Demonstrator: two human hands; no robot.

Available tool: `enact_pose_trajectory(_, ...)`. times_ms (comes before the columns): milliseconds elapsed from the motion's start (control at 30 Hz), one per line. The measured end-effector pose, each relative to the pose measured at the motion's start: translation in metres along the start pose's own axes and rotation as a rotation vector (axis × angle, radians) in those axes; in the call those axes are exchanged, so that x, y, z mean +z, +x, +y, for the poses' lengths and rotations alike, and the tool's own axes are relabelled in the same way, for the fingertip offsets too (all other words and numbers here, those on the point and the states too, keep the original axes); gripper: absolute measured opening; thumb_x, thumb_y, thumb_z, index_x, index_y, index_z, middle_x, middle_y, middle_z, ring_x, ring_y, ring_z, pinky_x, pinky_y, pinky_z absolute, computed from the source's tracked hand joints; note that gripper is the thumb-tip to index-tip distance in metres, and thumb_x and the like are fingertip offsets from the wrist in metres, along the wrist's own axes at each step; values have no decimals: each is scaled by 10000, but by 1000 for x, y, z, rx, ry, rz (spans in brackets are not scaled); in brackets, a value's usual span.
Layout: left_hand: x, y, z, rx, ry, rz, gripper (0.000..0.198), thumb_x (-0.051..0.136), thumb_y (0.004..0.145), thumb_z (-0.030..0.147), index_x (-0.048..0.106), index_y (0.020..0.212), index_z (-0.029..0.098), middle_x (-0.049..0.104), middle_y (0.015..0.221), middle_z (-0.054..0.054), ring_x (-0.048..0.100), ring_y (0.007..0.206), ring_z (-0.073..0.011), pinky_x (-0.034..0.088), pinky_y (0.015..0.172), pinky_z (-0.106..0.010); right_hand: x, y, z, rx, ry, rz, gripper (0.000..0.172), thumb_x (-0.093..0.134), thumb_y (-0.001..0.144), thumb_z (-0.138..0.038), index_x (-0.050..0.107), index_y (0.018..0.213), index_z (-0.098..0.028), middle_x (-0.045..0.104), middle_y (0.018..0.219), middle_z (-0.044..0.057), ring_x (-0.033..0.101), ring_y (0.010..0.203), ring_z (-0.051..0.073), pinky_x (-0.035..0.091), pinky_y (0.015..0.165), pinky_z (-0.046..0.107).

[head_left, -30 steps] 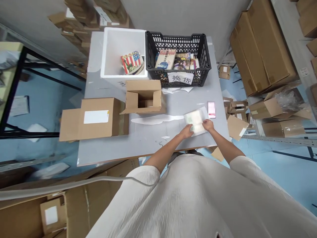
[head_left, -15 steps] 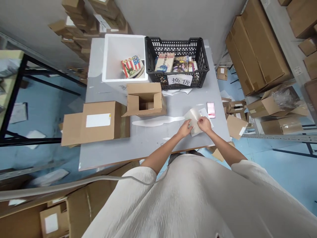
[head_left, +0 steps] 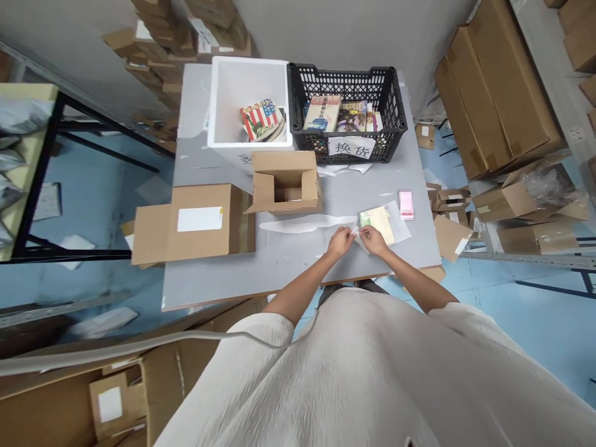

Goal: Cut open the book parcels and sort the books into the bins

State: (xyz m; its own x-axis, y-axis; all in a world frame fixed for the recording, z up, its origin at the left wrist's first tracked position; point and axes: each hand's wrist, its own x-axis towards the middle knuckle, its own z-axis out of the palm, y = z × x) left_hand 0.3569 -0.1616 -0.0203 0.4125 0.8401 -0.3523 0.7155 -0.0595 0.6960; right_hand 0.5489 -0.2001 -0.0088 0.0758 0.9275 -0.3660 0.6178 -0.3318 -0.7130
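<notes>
A pale yellow book (head_left: 380,225) with a green patch at its left lies on a white sheet (head_left: 401,228) near the right front of the table. At the book's left edge, a thin whitish plastic wrapper (head_left: 356,231) is bunched up between my hands. My left hand (head_left: 341,242) pinches it from the left, fingers closed. Close beside it, my right hand (head_left: 373,240) pinches the wrapper too and covers the book's lower left part. To the right of the sheet lies a pink and white card-like thing (head_left: 406,205).
An open cardboard box (head_left: 286,202) and a larger box (head_left: 200,220) with a white label stand to the left. Behind them are a white foam box (head_left: 249,139) and a black crate (head_left: 393,133), both holding books. Shelves with cartons (head_left: 540,239) stand at right.
Both hands have moved left and closer together, pulling the wrapper off the book's face to its left side. The yellow book now shows. The view has shifted slightly.
</notes>
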Motion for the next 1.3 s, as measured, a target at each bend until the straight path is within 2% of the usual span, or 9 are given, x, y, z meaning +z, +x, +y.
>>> enact_pose_trajectory(167,-3,2,0,-183,113,-43,172,613,1114,385,694,1095,235,711,1285,-124,707,1169,-302,560,1017,-390,-26,2,21,241,-215,127,434,605,1027,-270,731,1433,-183,675,1578,165,623,1461,337,490,1273,475)
enact_pose_trajectory(267,-1,5,2,-233,132,-41,136,653,1092,366,669,1141,241,693,1345,-127,716,1168,-308,559,1006,-391,-45,3,33,370,-304,122,569,617,1035,-269,632,1594,-165,584,1683,196,559,1537,378,459,1299,518)
enact_pose_trajectory(500,18,19,15,-223,146,-40,178,578,1082,218,648,1245,237,681,1396,-130,736,1164,-294,575,1029,-399,-57,11,45,451,-283,53,627,625,1028,-253,549,1644,-166,676,1566,197,645,1443,358,524,1217,474)
enact_pose_trajectory(667,36,29,21,-156,132,-177,375,622,1049,224,647,1423,217,625,1546,-163,709,1338,-326,548,1175,-420,-54,16,52,496,-244,42,642,666,1001,-265,550,1627,-178,716,1528,189,692,1389,352,564,1167,469)
enact_pose_trajectory(733,43,30,22,-132,138,-244,528,678,1015,224,591,1536,213,571,1632,-177,689,1393,-346,527,1214,-437,-55,18,57,499,-226,62,639,674,980,-259,572,1605,-174,715,1538,195,694,1395,351,562,1172,466)
enact_pose_trajectory(833,51,31,21,-121,170,-256,622,685,1018,213,512,1616,206,525,1677,-200,663,1438,-355,513,1224,-449,-58,22,63,485,-181,99,541,686,947,-257,672,1481,-167,746,1492,194,710,1377,346,566,1156,433)
enact_pose_trajectory(1000,57,37,21,-149,259,-237,592,718,1040,251,505,1590,206,516,1663,-205,620,1478,-354,514,1206,-444,-68,24,71,459,12,41,257,675,921,-278,754,1154,-206,833,1231,123,777,1171,303,602,1030,384)
enact_pose_trajectory(1133,55,41,21,-160,307,-255,558,751,1028,255,553,1548,233,523,1639,-178,624,1450,-341,536,1171,-428,-72,23,77,436,239,32,223,688,871,-315,701,1083,-245,820,1029,33,774,980,244,613,919,357)
enact_pose_trajectory(1300,54,39,26,-130,391,-226,467,616,1083,213,606,1549,212,568,1589,-200,607,1456,-366,544,1172,-474,-79,23,79,383,374,60,233,736,802,-383,680,993,-262,740,842,-27,724,855,227,613,860,364)
